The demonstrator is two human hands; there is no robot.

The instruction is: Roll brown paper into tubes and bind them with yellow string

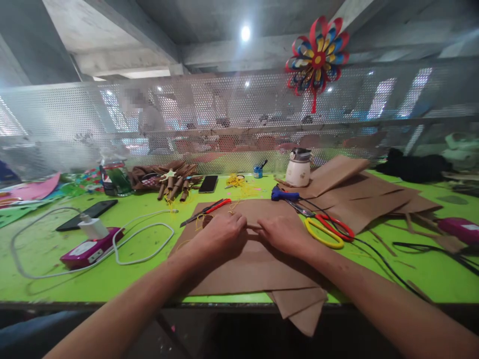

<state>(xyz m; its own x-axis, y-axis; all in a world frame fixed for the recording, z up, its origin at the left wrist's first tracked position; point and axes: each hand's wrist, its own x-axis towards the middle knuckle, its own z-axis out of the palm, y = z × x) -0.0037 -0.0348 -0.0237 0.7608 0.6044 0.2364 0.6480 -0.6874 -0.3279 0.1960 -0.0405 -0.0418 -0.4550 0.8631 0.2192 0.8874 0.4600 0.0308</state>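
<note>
Both my hands rest on a sheet of brown kraft paper (243,269) lying on the bright green table (75,279). My left hand (220,232) and my right hand (282,232) have curled fingers that meet at a thin rolled strip of brown paper (253,227), which they pinch from either side. Yellow thread (200,219) lies by my left hand. Red-handled scissors (209,209) lie just beyond my left hand. Yellow-and-red-handled scissors (325,229) lie right of my right hand.
More brown sheets (359,194) are stacked at the right. A pink power bank (90,249) with a white cable (142,244), two phones (208,184), a white jar (298,169), a blue tool (284,194) and rolled brown paper tubes (175,182) are about. A perforated metal screen (224,114) backs the table, with a paper pinwheel (317,55) hung on it.
</note>
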